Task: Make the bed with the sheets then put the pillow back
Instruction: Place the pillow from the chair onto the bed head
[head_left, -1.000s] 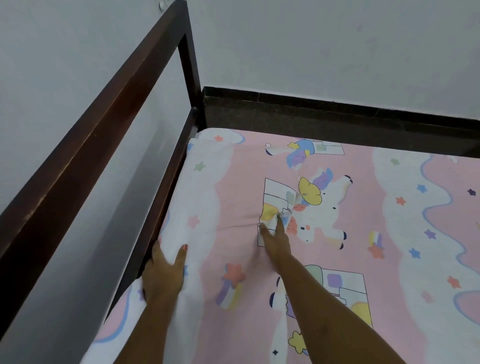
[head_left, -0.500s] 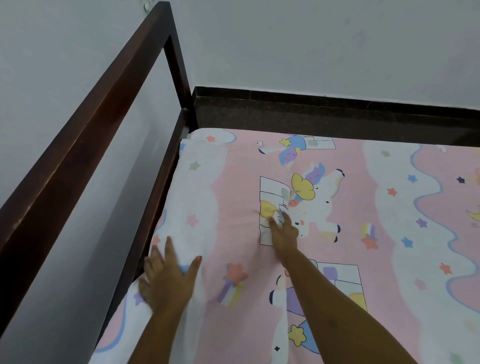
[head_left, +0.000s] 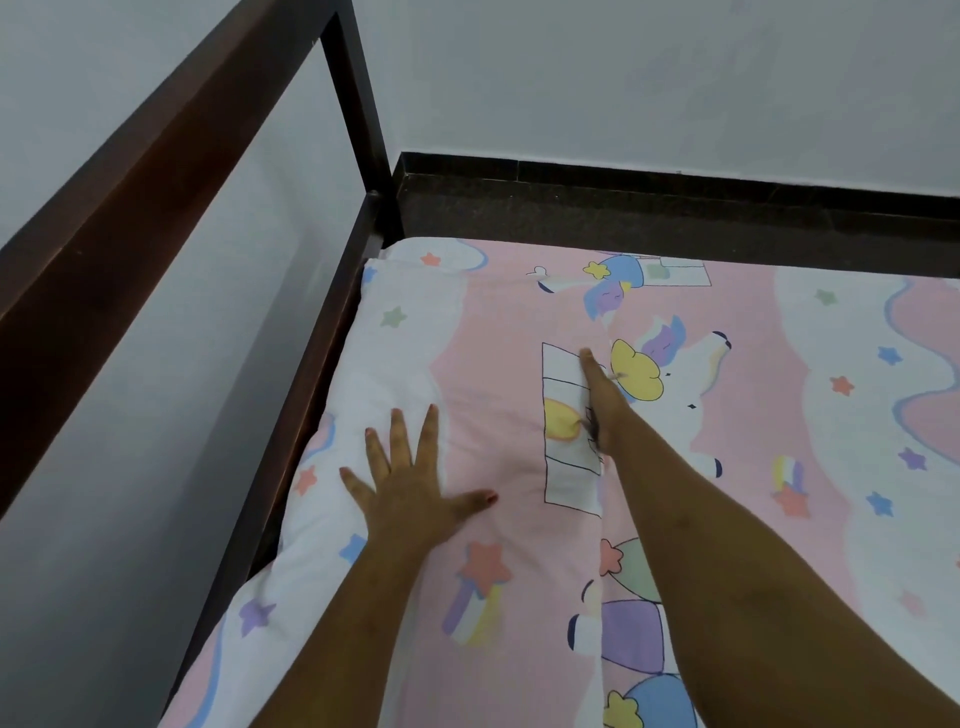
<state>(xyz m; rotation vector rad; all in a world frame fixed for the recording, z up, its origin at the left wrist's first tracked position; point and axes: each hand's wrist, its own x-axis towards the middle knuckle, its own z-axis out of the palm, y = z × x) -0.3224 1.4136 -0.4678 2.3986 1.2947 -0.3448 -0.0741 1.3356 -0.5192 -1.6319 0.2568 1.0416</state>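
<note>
Left hand (head_left: 410, 483) lies flat with fingers spread, pressing the pink-and-white cartoon-print fabric bed sheet (head_left: 498, 322). Right hand (head_left: 602, 405) is edge-on and blurred, fingers straight along a crease, palm hidden. The sheet is spread inside the dark wooden bed frame (head_left: 156, 171), its left edge bunched beside the rail and its right side cut off.

Under the left hand (head_left: 410, 483), which lies flat with fingers spread, the sheet (head_left: 509, 322) is soft matt cloth printed in pastels, puckered into shallow creases around the palm. Along the right hand (head_left: 597, 400), set edge-on, the same cloth bunches into a fine ridge. Left of the left hand, the bed frame (head_left: 130, 182) looks like dark-stained wood, smooth, with a dull satin sheen and paler rubbed edges. Beyond both hands the wall (head_left: 623, 78) is matt paint, the skirting (head_left: 675, 176) dark and faintly glossy, and the floor (head_left: 623, 223) dark, speckled and stone-like.
</note>
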